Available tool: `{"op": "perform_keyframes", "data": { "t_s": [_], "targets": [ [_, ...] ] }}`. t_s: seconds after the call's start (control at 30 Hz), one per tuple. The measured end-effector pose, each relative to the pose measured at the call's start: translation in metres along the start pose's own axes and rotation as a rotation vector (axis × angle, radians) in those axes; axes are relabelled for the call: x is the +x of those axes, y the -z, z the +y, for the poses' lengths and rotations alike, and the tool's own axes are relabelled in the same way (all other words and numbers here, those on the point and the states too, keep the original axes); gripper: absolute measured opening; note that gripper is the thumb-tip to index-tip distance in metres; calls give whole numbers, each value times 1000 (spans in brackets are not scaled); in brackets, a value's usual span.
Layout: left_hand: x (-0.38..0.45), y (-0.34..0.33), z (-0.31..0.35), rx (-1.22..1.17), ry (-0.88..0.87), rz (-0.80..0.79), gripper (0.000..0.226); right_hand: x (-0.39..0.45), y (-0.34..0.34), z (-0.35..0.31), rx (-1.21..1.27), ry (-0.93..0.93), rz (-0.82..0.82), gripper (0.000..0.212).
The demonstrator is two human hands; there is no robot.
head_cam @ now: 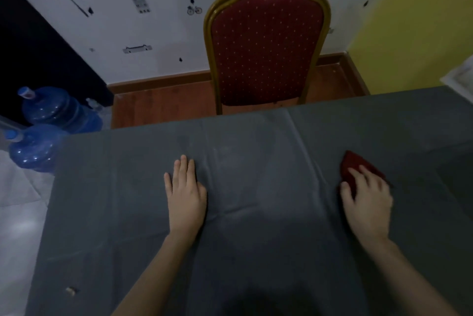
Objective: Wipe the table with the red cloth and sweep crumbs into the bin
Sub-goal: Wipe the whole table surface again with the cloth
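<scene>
On the grey-covered counter (256, 251) both my hands are down flat-ish, so here's what I've got on the feed. Right hand (368, 203) sits on top of the red cloth (352, 168), fingers (364, 171) spread and curled loosely over it, pressing it onto the counter rather than pinching it. Most of the cloth pokes out past the fingertips on the far side, bunched into a rough point, and a bit shows beside the thumb.

Left hand (185, 193) is palm down on the bare cover, fingers straight and close together, holding nothing. It's well apart from the cloth, with a long crease in the cover running between the two hands.

Way back toward me from the left fingers, near the counter's left edge, there's one small pale crumb (70, 291). It's blurry so I can't say what it is exactly.

Beyond the fingertips, past the far edge of the counter, a red padded chair (266, 47) with a gold frame faces me. Off to the left of the left fingers, down on the floor, two blue water jugs (48, 126) lie next to each other.
</scene>
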State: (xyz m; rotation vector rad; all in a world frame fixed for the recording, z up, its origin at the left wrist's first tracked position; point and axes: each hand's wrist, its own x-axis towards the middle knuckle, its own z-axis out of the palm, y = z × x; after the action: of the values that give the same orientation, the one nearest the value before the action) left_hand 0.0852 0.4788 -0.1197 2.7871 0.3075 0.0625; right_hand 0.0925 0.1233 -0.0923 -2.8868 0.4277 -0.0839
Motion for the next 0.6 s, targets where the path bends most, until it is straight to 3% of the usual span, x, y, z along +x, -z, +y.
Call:
{"op": "perform_keyframes", "data": {
  "t_s": [0.1, 0.2, 0.27, 0.33, 0.43, 0.6],
  "targets": [
    [-25, -5, 22, 22, 6, -32, 55, -33, -16, -50, 24, 131, 11, 45],
    [-60, -12, 37, 60, -135, -89, 56, -73, -27, -93, 106, 408, -49, 43],
    [-75, -14, 37, 93, -215, -118, 56, -91, -30, -101, 99, 608, -112, 41],
    [-79, -13, 33, 107, -252, -133, 56, -91, -27, -89, 53, 688, -123, 39],
    [-76, -10, 31, 98, -263, -132, 56, -66, -19, -45, -30, 562, -99, 38],
    [-76, -9, 38, 97, -243, -112, 55, -20, 7, 54, -36, 89, -19, 48]
  ]
}}
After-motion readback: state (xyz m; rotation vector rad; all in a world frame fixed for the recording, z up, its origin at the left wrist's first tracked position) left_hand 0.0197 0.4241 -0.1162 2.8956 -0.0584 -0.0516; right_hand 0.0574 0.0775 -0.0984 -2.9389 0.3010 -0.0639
